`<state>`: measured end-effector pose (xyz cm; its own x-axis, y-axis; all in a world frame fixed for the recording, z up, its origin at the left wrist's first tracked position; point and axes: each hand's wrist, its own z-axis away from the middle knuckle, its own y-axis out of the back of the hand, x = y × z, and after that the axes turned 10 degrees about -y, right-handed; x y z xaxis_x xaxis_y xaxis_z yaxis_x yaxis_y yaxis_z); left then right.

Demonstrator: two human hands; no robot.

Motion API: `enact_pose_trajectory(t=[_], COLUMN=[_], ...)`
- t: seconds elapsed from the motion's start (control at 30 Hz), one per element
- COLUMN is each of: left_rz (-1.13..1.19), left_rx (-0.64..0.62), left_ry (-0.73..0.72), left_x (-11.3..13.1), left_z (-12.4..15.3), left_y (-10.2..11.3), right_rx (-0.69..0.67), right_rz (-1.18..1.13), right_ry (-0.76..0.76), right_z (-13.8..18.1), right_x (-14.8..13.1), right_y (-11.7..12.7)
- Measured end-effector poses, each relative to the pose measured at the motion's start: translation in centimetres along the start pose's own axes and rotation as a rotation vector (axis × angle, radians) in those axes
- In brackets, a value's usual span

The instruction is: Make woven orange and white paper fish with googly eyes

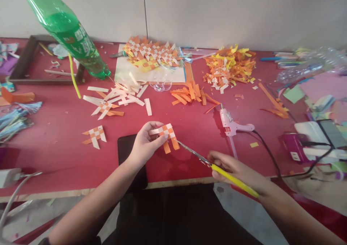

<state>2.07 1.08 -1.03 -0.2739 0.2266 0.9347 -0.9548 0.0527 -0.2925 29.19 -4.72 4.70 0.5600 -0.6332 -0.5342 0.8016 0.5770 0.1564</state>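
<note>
My left hand pinches a small woven paper fish in orange and white checks between thumb and fingers, just above the table. Two orange strips hang down from the fish, and a white one sticks out to the left. In my right hand is a pair of yellow-handled scissors, its slim metal tip at the right edge of the fish. Whether the tip touches the paper, I cannot tell. A similar woven fish lies to the left, and a partly woven piece rests among white strips.
A green bottle stands at the back left beside a dark frame. Woven fish are piled at the back. Orange strips, paper scraps and a corded pink glue gun lie rightward. A black phone is near my left wrist.
</note>
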Motion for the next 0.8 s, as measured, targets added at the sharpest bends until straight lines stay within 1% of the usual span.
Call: enact_pose_trajectory(t=[0.13,0.6,0.8], left_rz=[-0.004,-0.011,-0.018], left_rx=[-0.012,-0.023,-0.016], left_ry=[0.007,0.009,0.006], left_x=[-0.08,-0.08,0.0], left_z=[-0.05,-0.05,-0.03], left_y=[-0.08,-0.17,-0.15], right_rx=[-0.03,-0.046,-0.042], right_rz=[-0.011,-0.011,-0.019], right_ry=[-0.019,-0.028,-0.026], right_z=[-0.22,-0.72,-0.64], right_x=[-0.29,0.14,-0.19], right_y=[-0.03,-0.1,-0.17])
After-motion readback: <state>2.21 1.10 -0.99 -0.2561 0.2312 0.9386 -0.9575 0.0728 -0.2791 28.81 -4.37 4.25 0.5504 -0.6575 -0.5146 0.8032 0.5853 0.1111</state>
